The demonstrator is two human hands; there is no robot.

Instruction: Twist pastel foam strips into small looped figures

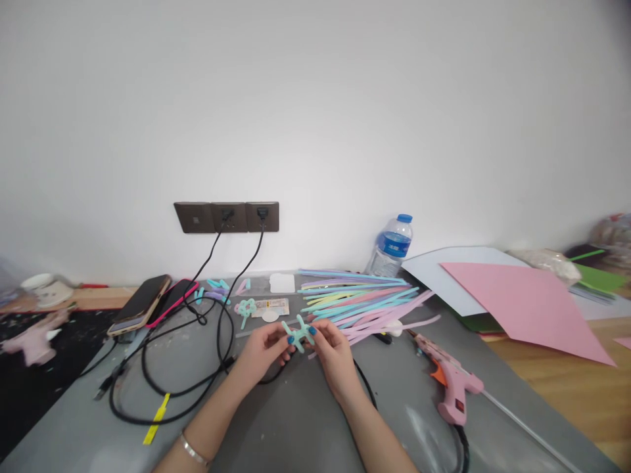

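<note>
Between my two hands is a small mint-green shape bent from pipe cleaner [300, 335], with several arms sticking out. My left hand [269, 349] pinches its left side between thumb and fingers. On the other side, my right hand [331, 345] grips it with the thumb on top. Both are held just above the grey mat [296, 427]. Behind them lies a fan of pastel pipe cleaners [357, 299]. A green flower-like pipe cleaner piece [246, 309] rests to the left, beside a printed card [271, 307].
A pink glue gun [456, 387] with its glue stick lies at right. Black cables [148, 374] loop across the left, near two phones [140, 303]. A water bottle [393, 246] stands against the wall, beside pink paper [522, 302]. Short pipe cleaner pieces [215, 291] lie at the back.
</note>
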